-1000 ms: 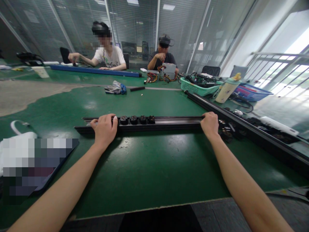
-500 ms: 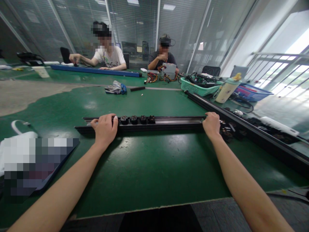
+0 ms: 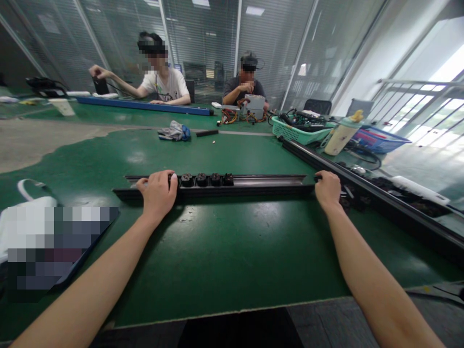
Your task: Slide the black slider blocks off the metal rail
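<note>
A long black channel [image 3: 250, 191] lies across the green table in front of me, like an open power strip housing. Several black socket modules [image 3: 201, 180] sit in a row in its left half; bare metallic lining shows along the right half. My left hand [image 3: 157, 193] is wrapped over the channel near its left end, fingers and thumb closed on it and covering part of the row. Just beyond the right end, my right hand [image 3: 328, 189] is closed, with a small black part [image 3: 318, 178] at its fingertips; its shape is mostly hidden.
A long black rail [image 3: 362, 188] runs diagonally at right, with loose black parts [image 3: 353, 199] beside it. Beyond are a green basket [image 3: 300, 133], a cream bottle [image 3: 340, 136] and a blue basket [image 3: 384, 140]. A cloth [image 3: 174, 131] lies ahead. Two people sit opposite.
My right hand has moved a little to the right, off the channel's end. My left hand stays put. Across the table, one person's raised hand has lifted a dark object at the left.
</note>
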### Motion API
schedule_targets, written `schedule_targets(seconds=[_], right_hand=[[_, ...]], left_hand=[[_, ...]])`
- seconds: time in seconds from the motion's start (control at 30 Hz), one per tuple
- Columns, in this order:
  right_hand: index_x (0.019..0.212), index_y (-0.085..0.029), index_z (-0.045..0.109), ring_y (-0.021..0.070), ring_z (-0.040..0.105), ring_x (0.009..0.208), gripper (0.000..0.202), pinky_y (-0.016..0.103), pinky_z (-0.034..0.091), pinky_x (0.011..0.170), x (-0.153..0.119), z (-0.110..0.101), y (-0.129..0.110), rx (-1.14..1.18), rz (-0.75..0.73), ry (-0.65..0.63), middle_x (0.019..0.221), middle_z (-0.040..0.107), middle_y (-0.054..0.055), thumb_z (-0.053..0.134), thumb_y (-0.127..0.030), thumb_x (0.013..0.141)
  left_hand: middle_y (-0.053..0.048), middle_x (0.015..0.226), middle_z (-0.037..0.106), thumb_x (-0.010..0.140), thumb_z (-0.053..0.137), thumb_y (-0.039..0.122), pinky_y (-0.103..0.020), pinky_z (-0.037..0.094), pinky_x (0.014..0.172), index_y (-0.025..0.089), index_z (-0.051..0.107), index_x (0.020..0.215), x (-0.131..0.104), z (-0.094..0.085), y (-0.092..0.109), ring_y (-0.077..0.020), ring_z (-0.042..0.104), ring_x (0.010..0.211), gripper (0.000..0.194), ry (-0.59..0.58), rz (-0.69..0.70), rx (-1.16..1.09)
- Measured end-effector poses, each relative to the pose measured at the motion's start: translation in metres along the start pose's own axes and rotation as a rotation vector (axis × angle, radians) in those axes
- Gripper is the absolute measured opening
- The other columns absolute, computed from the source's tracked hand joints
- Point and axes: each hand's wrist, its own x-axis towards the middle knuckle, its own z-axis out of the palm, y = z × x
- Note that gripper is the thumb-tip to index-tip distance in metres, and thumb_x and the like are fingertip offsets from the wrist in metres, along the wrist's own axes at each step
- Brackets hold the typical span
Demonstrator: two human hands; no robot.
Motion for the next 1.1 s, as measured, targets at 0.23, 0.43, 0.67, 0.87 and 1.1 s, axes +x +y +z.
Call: schedule_targets(seconds=[0.23, 0.43, 0.67, 0.87, 1.1], right_hand=[[0.097, -0.013, 0.080, 0.0296, 0.067, 0.102, 0.034, 0.056, 0.041, 0.116, 0.001, 0.004, 0.008, -0.108, 0.014, -0.046, 0.100, 0.078, 0.019, 0.046, -0.015, 0.090], [0.130, -0.008, 0.071, 0.0333, 0.068, 0.121, 0.050, 0.062, 0.038, 0.122, -0.002, -0.002, -0.008, -0.051, -0.024, 0.130, 0.121, 0.077, 0.025, 0.032, -0.025, 0.105], [0.143, -0.011, 0.065, 0.0319, 0.058, 0.146, 0.049, 0.066, 0.035, 0.129, -0.045, -0.011, -0.112, 0.246, -0.501, 0.079, 0.150, 0.067, 0.023, 0.035, -0.032, 0.111], [0.153, -0.017, 0.062, 0.0274, 0.053, 0.152, 0.049, 0.054, 0.040, 0.131, -0.097, -0.015, -0.216, 0.390, -0.930, -0.243, 0.161, 0.059, 0.016, 0.041, -0.019, 0.109], [0.116, -0.013, 0.077, 0.0274, 0.067, 0.124, 0.036, 0.043, 0.056, 0.110, -0.108, -0.006, -0.262, 0.283, -0.822, -0.255, 0.130, 0.074, 0.020, 0.043, -0.008, 0.107]], left_hand=[[-0.018, 0.129, 0.076, 0.107, 0.033, 0.042, -0.055, 0.032, 0.112, 0.021, 0.068, 0.120, 0.000, 0.001, -0.001, -0.0350, 0.063, 0.127, 0.043, 0.015, 0.003, -0.004], [-0.019, 0.129, 0.075, 0.107, 0.031, 0.042, -0.056, 0.031, 0.113, 0.020, 0.068, 0.121, 0.000, -0.001, 0.001, -0.0355, 0.063, 0.128, 0.045, -0.002, -0.009, 0.001], [-0.020, 0.131, 0.075, 0.106, 0.031, 0.041, -0.057, 0.031, 0.113, 0.018, 0.068, 0.122, 0.000, -0.003, 0.002, -0.0365, 0.063, 0.129, 0.046, -0.014, -0.011, -0.007], [-0.019, 0.133, 0.075, 0.107, 0.031, 0.043, -0.056, 0.030, 0.114, 0.019, 0.068, 0.123, -0.001, -0.003, 0.002, -0.0355, 0.063, 0.130, 0.047, -0.008, -0.001, -0.024], [-0.020, 0.135, 0.074, 0.107, 0.031, 0.043, -0.056, 0.029, 0.115, 0.018, 0.068, 0.125, -0.001, -0.004, 0.002, -0.0355, 0.062, 0.131, 0.047, -0.012, -0.008, -0.025]])
